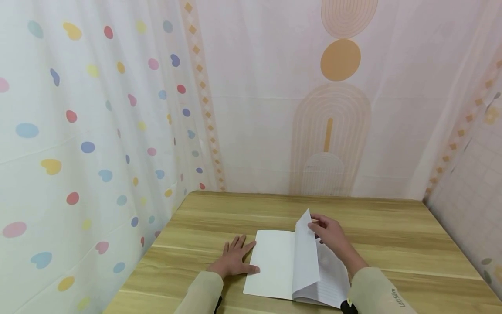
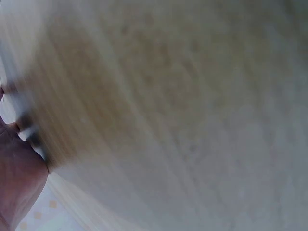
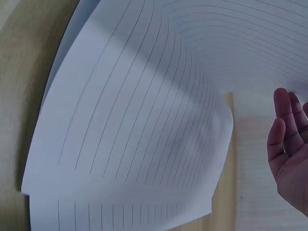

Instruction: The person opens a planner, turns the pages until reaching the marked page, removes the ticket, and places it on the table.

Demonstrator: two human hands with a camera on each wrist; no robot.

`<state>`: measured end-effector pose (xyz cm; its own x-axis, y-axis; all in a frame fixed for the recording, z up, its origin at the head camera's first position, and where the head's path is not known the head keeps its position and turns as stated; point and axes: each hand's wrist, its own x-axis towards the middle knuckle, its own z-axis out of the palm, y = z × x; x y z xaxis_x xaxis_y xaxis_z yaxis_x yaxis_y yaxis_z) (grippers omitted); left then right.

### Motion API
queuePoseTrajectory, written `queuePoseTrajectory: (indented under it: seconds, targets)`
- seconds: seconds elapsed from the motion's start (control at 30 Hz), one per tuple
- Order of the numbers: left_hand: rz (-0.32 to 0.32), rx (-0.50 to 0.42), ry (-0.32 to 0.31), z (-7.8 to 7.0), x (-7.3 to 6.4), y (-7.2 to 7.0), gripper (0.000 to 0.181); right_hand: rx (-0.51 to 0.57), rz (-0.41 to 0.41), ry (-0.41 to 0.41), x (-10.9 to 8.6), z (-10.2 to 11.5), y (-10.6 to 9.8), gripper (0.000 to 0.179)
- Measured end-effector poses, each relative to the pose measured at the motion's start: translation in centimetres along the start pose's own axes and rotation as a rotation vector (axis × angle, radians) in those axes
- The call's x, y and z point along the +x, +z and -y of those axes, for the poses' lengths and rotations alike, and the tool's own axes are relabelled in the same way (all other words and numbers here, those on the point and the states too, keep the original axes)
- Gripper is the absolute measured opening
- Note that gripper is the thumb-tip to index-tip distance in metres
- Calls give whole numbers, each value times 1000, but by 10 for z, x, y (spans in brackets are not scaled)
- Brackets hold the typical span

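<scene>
An open notebook (image 1: 273, 264) lies on the table, its left side blank white and its right side lined. My left hand (image 1: 234, 260) is spread out at its left edge, the thumb resting on the blank side and the other fingers towards the wood. Only part of that hand (image 2: 19, 168) appears in the left wrist view. With thumb and fingers, my right hand (image 1: 329, 233) pinches a raised page (image 1: 306, 257) near its upper corner. Lined sheets (image 3: 130, 110) curve up in the right wrist view, with the right fingers (image 3: 285, 113) at the far right beside the lifted paper.
The wooden table (image 1: 188, 244) reaches back to a patterned curtain (image 1: 255, 131). A dotted curtain (image 1: 98, 109) hangs along the left side, another pale curtain (image 1: 470, 174) along the right.
</scene>
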<state>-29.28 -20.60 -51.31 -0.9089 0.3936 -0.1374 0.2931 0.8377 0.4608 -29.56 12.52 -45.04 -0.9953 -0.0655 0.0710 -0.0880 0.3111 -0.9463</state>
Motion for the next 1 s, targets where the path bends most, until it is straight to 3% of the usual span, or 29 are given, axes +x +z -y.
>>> queuePoseTrajectory:
  seconds: [0.27,0.33,0.4,0.47,0.6,0.7,0.83,1.0]
  targets:
    - [-7,-51,20,1,2,0,83,108,39,-53,0,7,16,40]
    - [-5,-54,28,1,1,-1,81,75,34,-87,-1,4,24,39]
    - [-4,-58,32,1,1,-2,80,-14,33,-143,-4,-1,33,37]
    - [-4,-58,37,2,1,-2,80,-167,57,-214,-9,-10,41,38]
    - [-23,-85,48,1,0,-3,72,-573,190,-361,-21,-26,54,48]
    - [-58,-159,52,0,-1,-4,59,-794,293,-401,-28,-35,59,57]
    - [-88,-223,41,-1,1,-4,59,-863,331,-376,-33,-38,60,57]
    - [-46,-62,25,0,3,0,81,-835,327,-391,-34,-38,60,57]
